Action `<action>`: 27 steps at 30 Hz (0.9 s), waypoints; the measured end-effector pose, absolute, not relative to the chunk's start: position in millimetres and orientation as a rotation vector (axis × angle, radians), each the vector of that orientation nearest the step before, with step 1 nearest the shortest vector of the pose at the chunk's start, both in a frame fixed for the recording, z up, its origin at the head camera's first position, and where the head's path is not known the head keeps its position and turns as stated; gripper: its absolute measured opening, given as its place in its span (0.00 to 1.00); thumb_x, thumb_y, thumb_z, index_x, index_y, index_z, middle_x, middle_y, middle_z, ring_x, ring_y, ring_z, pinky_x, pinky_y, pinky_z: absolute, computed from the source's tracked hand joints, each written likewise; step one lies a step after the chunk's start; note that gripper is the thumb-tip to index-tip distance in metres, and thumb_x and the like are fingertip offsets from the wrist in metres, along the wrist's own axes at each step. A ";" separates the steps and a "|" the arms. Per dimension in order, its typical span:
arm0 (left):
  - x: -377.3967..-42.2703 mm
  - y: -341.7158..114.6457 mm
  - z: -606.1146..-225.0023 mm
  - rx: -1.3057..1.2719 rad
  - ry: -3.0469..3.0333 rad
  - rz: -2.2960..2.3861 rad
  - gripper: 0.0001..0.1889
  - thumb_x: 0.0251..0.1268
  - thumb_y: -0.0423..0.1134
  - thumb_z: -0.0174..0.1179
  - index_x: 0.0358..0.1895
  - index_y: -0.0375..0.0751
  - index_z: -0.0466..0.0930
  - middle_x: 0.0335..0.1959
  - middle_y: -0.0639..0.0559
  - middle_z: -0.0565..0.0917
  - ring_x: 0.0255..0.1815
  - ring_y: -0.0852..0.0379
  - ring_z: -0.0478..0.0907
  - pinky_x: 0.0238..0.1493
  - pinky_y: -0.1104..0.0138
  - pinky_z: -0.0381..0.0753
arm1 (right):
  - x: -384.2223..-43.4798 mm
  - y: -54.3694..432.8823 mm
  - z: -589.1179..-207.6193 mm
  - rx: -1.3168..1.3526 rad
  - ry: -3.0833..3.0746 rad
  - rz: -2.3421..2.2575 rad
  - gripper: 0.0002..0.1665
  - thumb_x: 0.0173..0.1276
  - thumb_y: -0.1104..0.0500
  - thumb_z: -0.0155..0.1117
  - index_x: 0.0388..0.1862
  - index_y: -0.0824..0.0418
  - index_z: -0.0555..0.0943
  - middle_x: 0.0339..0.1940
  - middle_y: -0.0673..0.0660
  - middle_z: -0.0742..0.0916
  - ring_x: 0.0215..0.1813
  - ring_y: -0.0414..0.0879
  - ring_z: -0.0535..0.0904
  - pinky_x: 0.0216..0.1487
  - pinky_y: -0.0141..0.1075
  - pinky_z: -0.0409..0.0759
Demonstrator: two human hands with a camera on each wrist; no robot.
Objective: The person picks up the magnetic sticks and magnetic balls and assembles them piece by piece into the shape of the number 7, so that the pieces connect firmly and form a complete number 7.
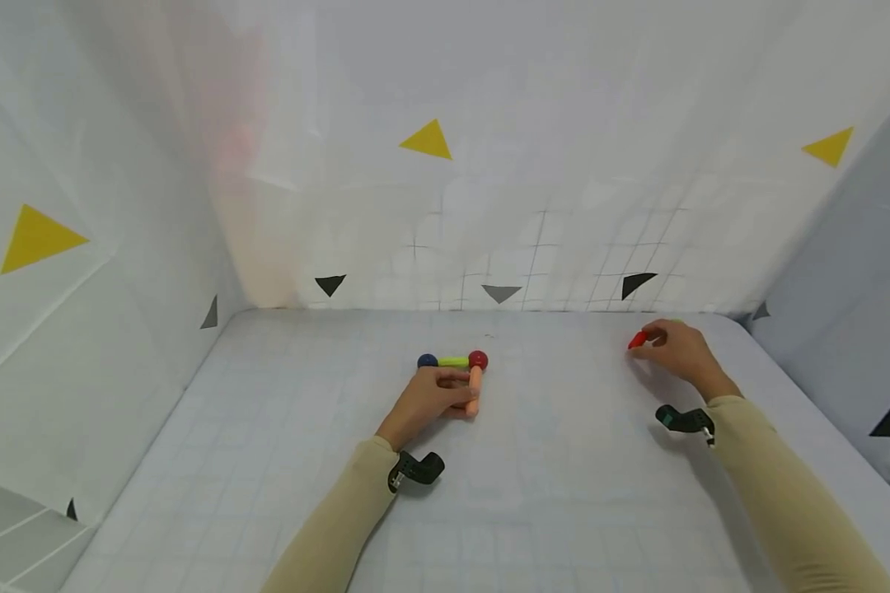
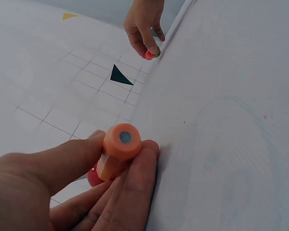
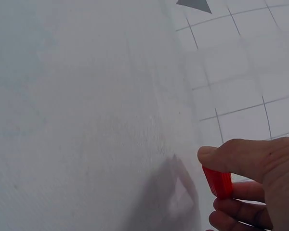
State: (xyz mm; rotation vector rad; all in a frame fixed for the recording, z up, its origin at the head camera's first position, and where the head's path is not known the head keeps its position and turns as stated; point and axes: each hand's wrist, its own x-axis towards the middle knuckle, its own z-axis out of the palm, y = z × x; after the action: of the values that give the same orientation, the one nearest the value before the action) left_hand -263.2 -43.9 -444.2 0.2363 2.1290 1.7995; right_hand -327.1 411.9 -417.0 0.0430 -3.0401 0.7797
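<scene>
As we look across the pale tabletop (image 1: 564,494), we first meet a dark blue ball (image 1: 427,360) just beyond the left hand (image 1: 430,399). From that ball a yellow-green rod (image 1: 453,361) runs sideways, and we see an orange rod (image 1: 475,399) pinched between the left thumb and fingers. The orange rod's far end meets a red ball (image 1: 478,359) at the yellow-green rod's right end. Well apart, toward the right, we find a short red piece (image 1: 638,339) pinched by the right hand (image 1: 678,352).

White tabletop (image 1: 564,511), kinda faintly gridded — a linked blue ball (image 1: 426,361), lime rod (image 1: 453,361) and red ball (image 1: 478,360) seem to be supported there.
</scene>
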 end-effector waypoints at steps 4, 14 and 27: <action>-264.4 -46.3 -443.1 0.218 2.193 1.762 0.22 0.65 0.46 0.74 0.59 0.42 0.85 0.45 0.50 0.88 0.44 0.55 0.86 0.54 0.61 0.82 | -328.3 403.4 -413.4 0.079 -3.011 0.790 0.38 0.70 0.45 0.73 0.63 0.74 0.77 0.54 0.72 0.82 0.54 0.65 0.76 0.47 0.52 0.79; -262.6 -48.2 -441.4 0.216 2.284 1.703 0.21 0.65 0.47 0.73 0.59 0.45 0.86 0.44 0.54 0.87 0.46 0.57 0.84 0.61 0.56 0.76 | -319.2 382.4 -408.5 0.151 -2.953 0.844 0.36 0.70 0.43 0.73 0.61 0.72 0.80 0.53 0.70 0.84 0.55 0.64 0.78 0.46 0.50 0.78; -263.7 -44.6 -439.2 0.225 2.296 1.688 0.21 0.66 0.47 0.74 0.59 0.45 0.86 0.44 0.54 0.87 0.46 0.57 0.84 0.62 0.55 0.76 | -297.3 352.9 -403.5 0.127 -2.884 0.981 0.40 0.70 0.41 0.73 0.65 0.70 0.77 0.58 0.70 0.82 0.60 0.66 0.76 0.53 0.58 0.79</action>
State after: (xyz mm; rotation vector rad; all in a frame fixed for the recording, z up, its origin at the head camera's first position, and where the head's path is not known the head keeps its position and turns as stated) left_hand -263.7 -44.6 -439.2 0.2246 2.2964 1.6876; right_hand -297.3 352.9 -403.5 0.1267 -2.8839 0.9807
